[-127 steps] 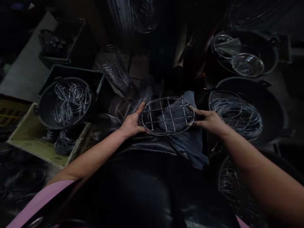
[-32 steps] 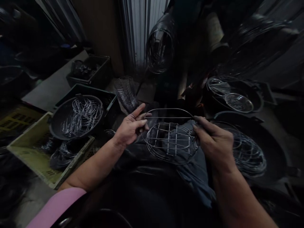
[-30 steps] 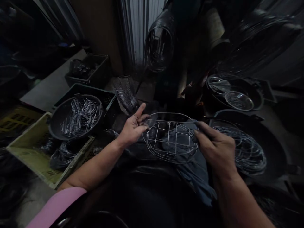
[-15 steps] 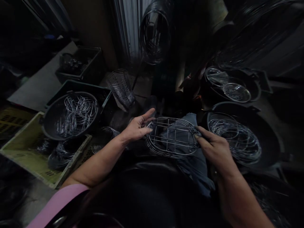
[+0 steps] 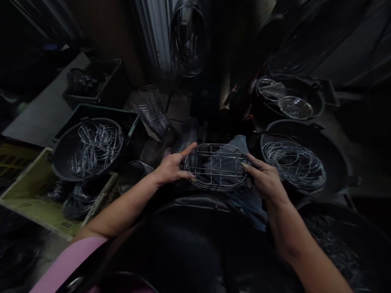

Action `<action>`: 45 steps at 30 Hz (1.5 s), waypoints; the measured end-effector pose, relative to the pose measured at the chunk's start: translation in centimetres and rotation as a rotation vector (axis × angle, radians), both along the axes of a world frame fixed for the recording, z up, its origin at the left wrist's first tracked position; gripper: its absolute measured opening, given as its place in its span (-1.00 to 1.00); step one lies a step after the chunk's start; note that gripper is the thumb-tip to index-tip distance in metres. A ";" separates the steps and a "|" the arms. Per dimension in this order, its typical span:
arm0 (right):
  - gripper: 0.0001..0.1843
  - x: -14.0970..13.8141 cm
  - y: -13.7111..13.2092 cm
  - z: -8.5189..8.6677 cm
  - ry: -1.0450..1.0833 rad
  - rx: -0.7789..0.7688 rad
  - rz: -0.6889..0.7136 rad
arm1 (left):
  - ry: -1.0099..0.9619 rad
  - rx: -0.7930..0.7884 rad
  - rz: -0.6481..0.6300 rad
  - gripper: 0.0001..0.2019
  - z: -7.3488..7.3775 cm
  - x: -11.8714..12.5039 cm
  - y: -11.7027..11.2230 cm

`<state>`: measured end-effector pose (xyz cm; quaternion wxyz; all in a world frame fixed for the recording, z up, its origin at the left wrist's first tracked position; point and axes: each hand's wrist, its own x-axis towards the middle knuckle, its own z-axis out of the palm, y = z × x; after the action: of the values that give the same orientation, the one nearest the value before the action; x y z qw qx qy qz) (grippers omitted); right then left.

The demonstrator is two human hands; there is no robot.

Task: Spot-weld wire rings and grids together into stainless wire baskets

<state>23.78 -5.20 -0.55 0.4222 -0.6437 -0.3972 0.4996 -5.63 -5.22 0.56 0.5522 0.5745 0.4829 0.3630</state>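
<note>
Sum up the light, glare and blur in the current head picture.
Head view: dim, with corners nearly black; head view: small glints along the wire frame and coiled wire; head view: left hand and right hand readable, upper background murky and soft.

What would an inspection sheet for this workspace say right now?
Surface: glossy black covering below the work; what lies under it cannot be told.
Job's things: oval wire frame, with blue-grey fabric showing through its gaps.
Clutter: at left, yellow crate and left pan with bent wires; at right, right pan with wire coils.
Hands: left hand holds the frame's left end, right hand its right end.
Cables: nothing seen for certain.
Surroundings: dim; corrugated panel ahead, stack of wire rings nearer; darkest corners unreadable.
</note>
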 end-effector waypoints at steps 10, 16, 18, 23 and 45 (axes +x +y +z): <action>-0.59 -2.6 -3.5 1.9 -0.368 0.625 0.416 | 0.261 0.021 -0.269 -0.14 5.4 1.0 4.9; -0.55 -2.4 -3.4 1.3 -0.450 0.722 0.575 | 0.426 -0.076 -0.304 -0.11 6.2 1.7 5.7; -0.56 -1.5 -3.4 1.2 -0.406 0.724 0.529 | 0.486 -0.090 -0.215 -0.18 7.0 2.1 5.9; -0.62 4.8 -4.7 -0.6 -0.391 0.508 0.021 | 0.678 0.070 0.021 -0.30 9.5 4.1 7.0; -0.65 23.7 -7.3 -15.8 -0.689 -0.837 -0.255 | 0.806 -0.110 -0.143 -0.34 2.3 7.8 7.8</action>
<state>47.48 -12.51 -16.39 0.0332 -0.9256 -0.1990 0.3203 2.14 2.56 2.90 0.3726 0.6725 0.6381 0.0429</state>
